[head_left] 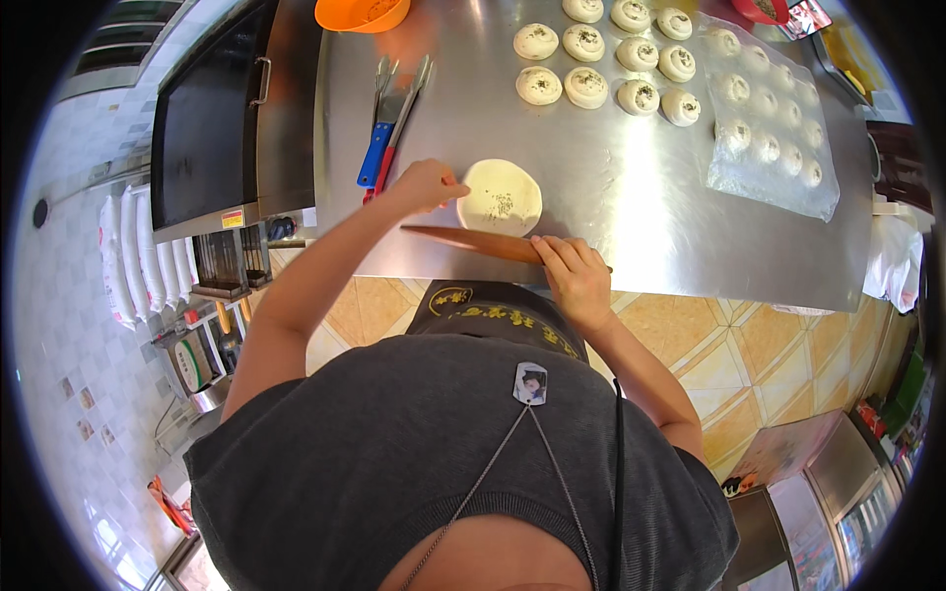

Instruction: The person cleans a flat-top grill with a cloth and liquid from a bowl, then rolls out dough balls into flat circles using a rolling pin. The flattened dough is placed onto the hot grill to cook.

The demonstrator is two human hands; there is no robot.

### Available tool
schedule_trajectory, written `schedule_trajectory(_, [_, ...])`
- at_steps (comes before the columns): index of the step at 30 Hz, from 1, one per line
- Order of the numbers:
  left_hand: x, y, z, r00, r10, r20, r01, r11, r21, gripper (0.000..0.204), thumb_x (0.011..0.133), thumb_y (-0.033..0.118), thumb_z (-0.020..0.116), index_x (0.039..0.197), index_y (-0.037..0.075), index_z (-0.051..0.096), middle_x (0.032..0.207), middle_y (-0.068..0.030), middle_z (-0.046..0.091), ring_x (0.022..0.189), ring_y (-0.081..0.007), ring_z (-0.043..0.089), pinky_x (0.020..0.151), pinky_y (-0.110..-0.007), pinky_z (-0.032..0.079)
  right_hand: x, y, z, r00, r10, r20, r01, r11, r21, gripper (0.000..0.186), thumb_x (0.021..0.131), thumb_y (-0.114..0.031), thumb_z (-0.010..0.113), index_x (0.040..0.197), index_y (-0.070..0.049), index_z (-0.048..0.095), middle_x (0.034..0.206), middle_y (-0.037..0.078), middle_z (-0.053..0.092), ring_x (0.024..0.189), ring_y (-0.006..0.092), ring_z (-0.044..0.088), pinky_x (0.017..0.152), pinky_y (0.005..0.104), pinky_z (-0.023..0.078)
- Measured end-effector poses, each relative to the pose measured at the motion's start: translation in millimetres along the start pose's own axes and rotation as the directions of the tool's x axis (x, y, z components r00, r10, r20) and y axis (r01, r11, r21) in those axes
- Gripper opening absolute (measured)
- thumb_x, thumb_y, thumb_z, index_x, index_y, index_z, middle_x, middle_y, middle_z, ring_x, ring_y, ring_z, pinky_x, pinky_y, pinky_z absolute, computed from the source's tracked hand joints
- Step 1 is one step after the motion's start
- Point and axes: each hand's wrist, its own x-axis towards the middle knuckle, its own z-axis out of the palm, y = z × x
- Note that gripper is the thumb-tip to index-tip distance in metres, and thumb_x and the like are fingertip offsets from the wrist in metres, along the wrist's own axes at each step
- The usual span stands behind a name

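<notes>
In the head view, a thin, flat round of pale dough (pixel 501 192), dotted with dark flecks, lies on the shiny steel worktop (pixel 581 148). The left hand (pixel 429 187) has its fingers drawn narrow at the dough's left edge; whether they pinch it, I cannot tell. The right hand (pixel 576 278) grips one end of a tapered wooden rolling pin (pixel 478 241). Yellow lettering (pixel 505 314) marks the dark apron (pixel 493 296).

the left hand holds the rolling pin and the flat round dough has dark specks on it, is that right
Not quite: the head view shows the right hand holding the rolling pin, while the left hand is at the edge of the flat round dough. The dough does have dark specks.
</notes>
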Motion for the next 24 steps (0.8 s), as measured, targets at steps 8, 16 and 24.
schedule_trajectory(8, [57,-23,68,0.507,0.592,-0.626,-0.288,0.801,0.524,0.065,0.094,0.032,0.05,0.144,-0.005,0.031,0.149,-0.0257,0.034,0.14,-0.04,0.03,0.112,-0.055,0.027,27,49,49,0.944,0.328,0.034,-0.3,0.895,-0.329,0.063,0.088,-0.042,0.062,0.138,-0.004,0.049,0.149,0.02,0.037,0.139,0.0383,0.033,0.11,0.056,0.029])
schedule_trajectory(16, [39,-40,72,0.675,0.563,-0.477,-0.323,0.806,0.495,0.079,0.091,0.037,0.056,0.15,-0.003,0.022,0.158,-0.0218,0.021,0.147,-0.0368,0.019,0.113,-0.059,0.022,12,27,59,0.912,0.38,0.157,-0.336,0.909,-0.246,0.068,0.089,-0.049,0.057,0.146,-0.015,0.043,0.154,0.017,0.032,0.146,0.0371,0.022,0.111,0.0702,0.012])
schedule_trajectory(24, [114,15,10,0.371,0.634,-0.679,-0.393,0.769,0.504,0.074,0.093,0.035,0.053,0.147,-0.007,0.026,0.154,-0.0262,0.027,0.146,-0.0383,0.02,0.115,-0.052,0.023,90,91,52,0.871,0.456,-0.185,-0.492,0.794,-0.358,0.065,0.091,-0.045,0.056,0.144,-0.009,0.044,0.155,0.019,0.029,0.144,0.0393,0.022,0.11,0.069,0.017])
